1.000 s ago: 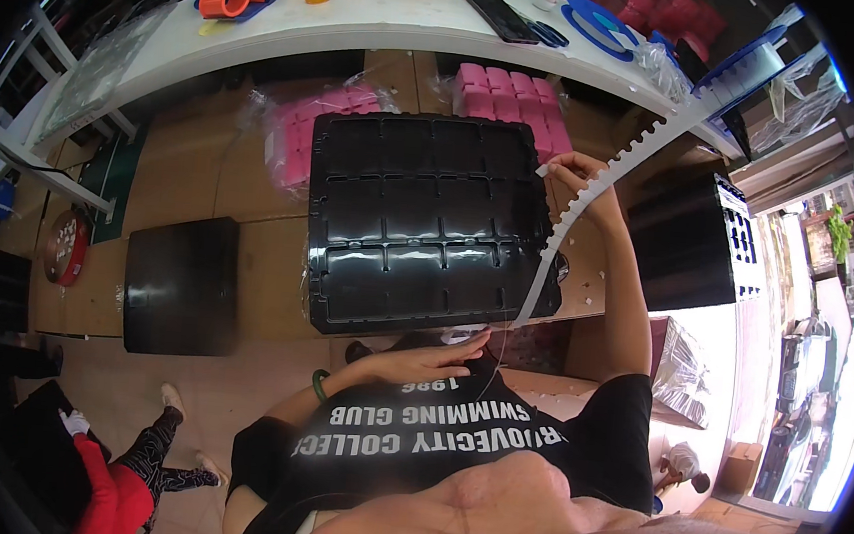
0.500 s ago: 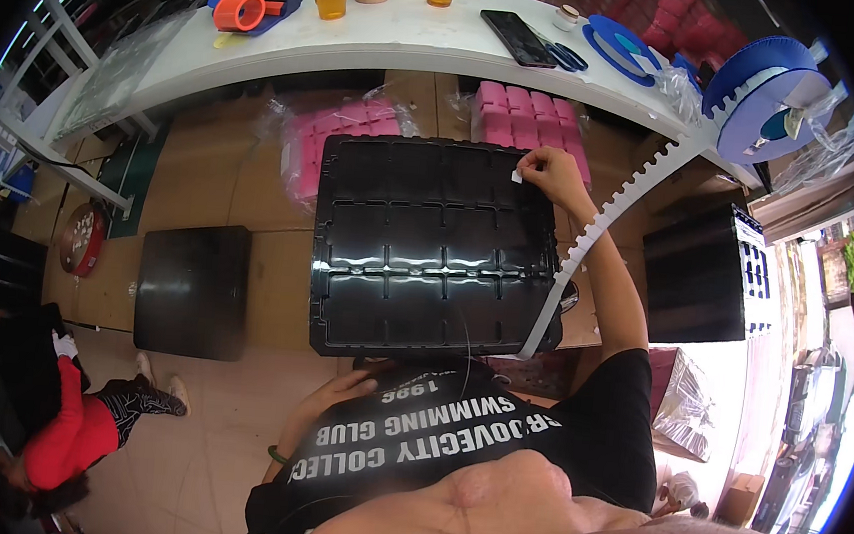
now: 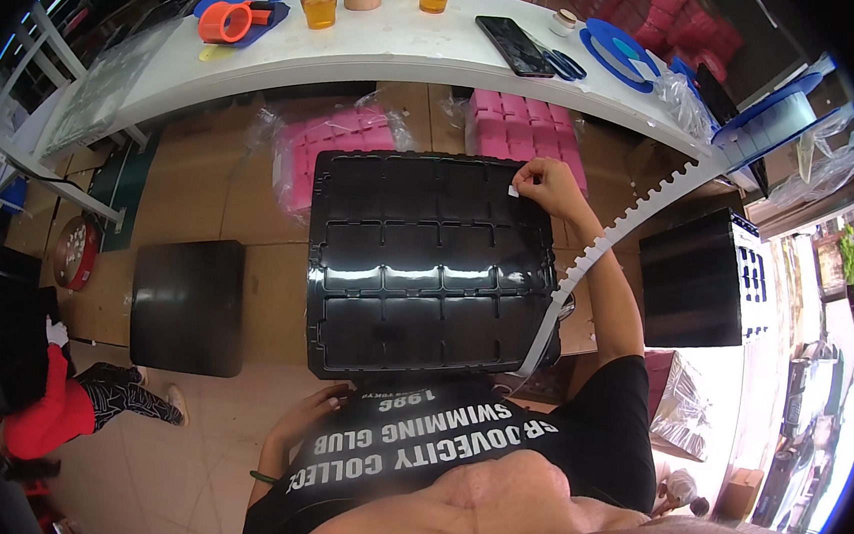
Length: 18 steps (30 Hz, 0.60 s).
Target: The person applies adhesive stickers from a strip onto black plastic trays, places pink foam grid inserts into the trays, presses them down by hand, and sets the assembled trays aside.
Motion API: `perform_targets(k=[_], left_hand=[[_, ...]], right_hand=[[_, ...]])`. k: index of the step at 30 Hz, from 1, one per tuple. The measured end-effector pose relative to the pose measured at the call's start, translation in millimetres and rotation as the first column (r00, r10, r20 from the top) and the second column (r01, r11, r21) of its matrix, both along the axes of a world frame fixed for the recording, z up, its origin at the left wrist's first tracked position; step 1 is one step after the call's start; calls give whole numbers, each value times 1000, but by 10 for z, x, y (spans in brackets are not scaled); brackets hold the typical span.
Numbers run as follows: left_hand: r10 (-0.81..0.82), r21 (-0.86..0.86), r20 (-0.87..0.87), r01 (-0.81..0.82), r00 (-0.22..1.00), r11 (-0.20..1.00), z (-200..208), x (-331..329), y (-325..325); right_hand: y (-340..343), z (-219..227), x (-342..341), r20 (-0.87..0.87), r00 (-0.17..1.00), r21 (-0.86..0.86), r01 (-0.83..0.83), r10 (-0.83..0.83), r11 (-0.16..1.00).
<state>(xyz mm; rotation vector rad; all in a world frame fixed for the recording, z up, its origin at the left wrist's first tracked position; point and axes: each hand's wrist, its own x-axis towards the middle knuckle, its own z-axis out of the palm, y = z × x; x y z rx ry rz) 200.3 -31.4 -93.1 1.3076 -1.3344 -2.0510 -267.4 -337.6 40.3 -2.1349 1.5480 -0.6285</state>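
Observation:
A black plastic tray [image 3: 418, 256] with a grid of shallow moulded compartments lies in front of me, on what looks like a stack. My right hand [image 3: 551, 188] is at its far right corner, thumb and fingers pinching a small white sticker [image 3: 513, 190] just over the tray's surface. Down by my shirt, next to the tray's near left corner, my left hand [image 3: 313, 411] holds nothing that I can see; its fingers look stretched out. A white notched strip [image 3: 616, 227] runs from the blue reel [image 3: 774, 124] at the upper right, past my right forearm, to the tray's near right side.
Across the far side, a white table [image 3: 384, 48] bears two cups of yellow drink [image 3: 318, 7], a phone [image 3: 515, 46], scissors [image 3: 565, 63] and an orange tape dispenser [image 3: 228, 22]. Black stacks [image 3: 188, 303] flank the tray. Pink blocks [image 3: 528, 134] lie beyond. A person in red [image 3: 49, 418] works at left.
The tray sits slightly lower in view and the reel appears turned more edge-on. My right hand keeps its pinch on the sticker. My left hand has shifted a little left, away from the tray's edge.

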Motion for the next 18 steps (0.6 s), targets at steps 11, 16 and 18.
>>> perform_targets(k=[11,16,18], left_hand=[[178,19,248,-189,952,982,21,933,-1024],[404,-383,311,-276,860,881,-585,1088,-2312],[453,-513,334,-244,827,823,-681,1008,-2718]], right_hand=[[81,22,-228,392,914,228,12,-103,974],[667,176,-156,831,462,445,-219,-309,868],[1018,78,-222,830,311,553,-337,-464,762]])
